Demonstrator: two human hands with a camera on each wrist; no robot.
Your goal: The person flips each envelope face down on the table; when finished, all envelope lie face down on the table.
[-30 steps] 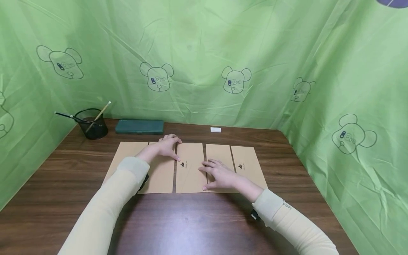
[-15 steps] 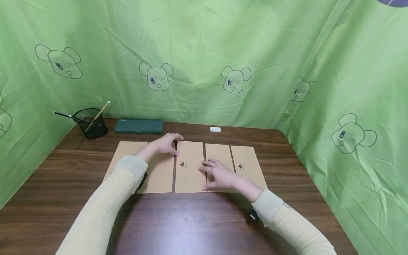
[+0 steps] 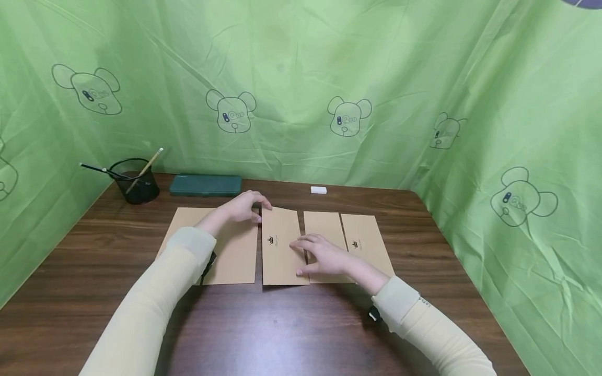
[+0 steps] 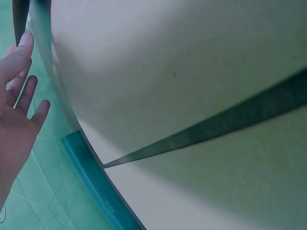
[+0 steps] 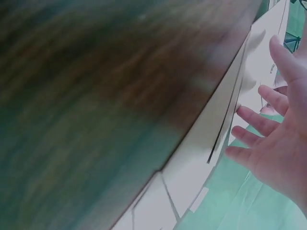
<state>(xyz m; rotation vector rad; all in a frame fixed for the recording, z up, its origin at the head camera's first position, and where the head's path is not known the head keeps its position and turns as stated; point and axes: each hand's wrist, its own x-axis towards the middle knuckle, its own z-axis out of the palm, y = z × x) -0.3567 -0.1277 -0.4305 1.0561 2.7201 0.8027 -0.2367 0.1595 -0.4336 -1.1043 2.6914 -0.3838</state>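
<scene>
My left hand (image 3: 242,207) pinches the upper left edge of a brown kraft-paper rectangle (image 3: 279,261) printed with a small black crown. Its left side sits slightly raised, with a shadow along the near edge. In the left wrist view, thumb and finger meet at a thin brown edge (image 4: 20,21). My right hand (image 3: 326,257) has its fingers spread, with the fingertips over the rectangle's right side. Under that hand lies a similar rectangle (image 3: 324,222), and a crown-marked one (image 3: 364,230) is farther right. More brown rectangles (image 3: 242,261) lie to the left, partly covered by my left arm.
At the back stand a black mesh cup (image 3: 141,190) with pencils and a flat dark-green case (image 3: 206,185). A white eraser-like block (image 3: 318,190) lies at the far edge of the wooden table (image 3: 282,329). Green curtains (image 3: 291,62) surround it.
The left hand has moved slightly away from me and pinched the middle rectangle's upper left edge. That rectangle's left side has risen and shifted a little right. The right hand has barely moved.
</scene>
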